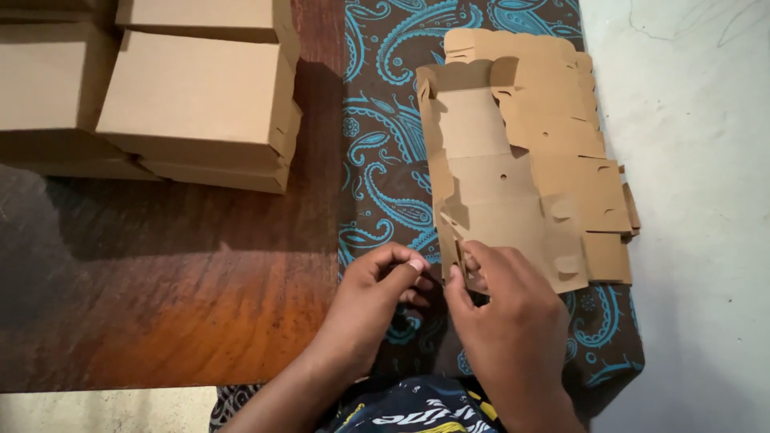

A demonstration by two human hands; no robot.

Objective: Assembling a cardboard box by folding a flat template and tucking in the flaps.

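Flat cardboard cutout (pixel 513 160) on paisley cloth (pixel 385 48), corner flap in both hands' (pixel 377 297) (pixel 505 313) pinched grip.

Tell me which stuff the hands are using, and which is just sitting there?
In use:
left hand
right hand
flat brown die-cut cardboard sheet, near flap pinched by both hands

Just lying about:
stacked folded brown cardboard boxes
blue paisley cloth
brown wooden table
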